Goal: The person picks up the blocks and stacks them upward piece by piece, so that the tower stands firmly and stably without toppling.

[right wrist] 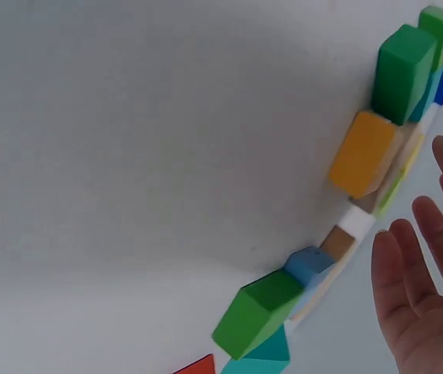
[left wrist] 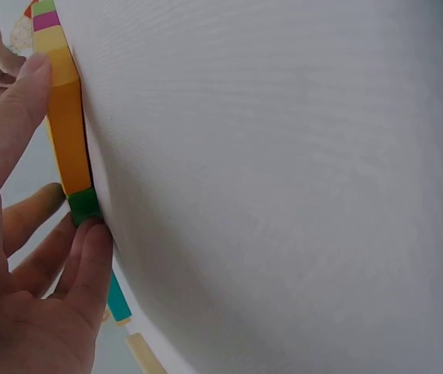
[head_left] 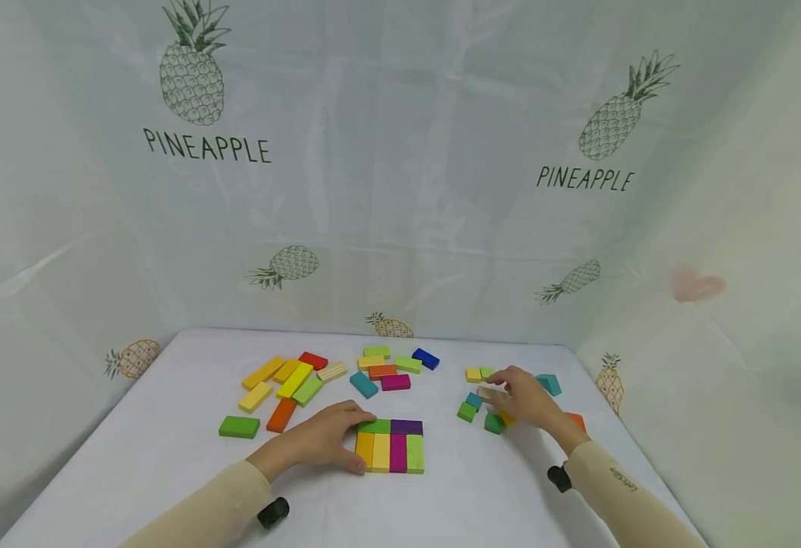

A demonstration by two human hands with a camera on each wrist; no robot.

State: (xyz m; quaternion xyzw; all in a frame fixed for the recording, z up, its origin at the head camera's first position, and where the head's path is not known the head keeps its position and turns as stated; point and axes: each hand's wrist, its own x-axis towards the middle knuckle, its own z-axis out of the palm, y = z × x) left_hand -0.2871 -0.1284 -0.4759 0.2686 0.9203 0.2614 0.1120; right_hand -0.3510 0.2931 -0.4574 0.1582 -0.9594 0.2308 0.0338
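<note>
Left hand (head_left: 327, 439) grips orange block (head_left: 365, 450); only head view shows purple block (head_left: 407, 427).

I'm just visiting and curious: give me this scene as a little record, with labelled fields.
Left hand: touches the left side of a block rectangle
Rectangle, far row: green block, purple block
Rectangle, near row: orange block, pale yellow block, magenta block, light green block
Right hand: over small blocks; no grip visible, contact unclear
Loose longer blocks: beyond the rectangle and to its left
Surface: white tabletop
Backdrop: pale cloth with printed pineapples
</note>
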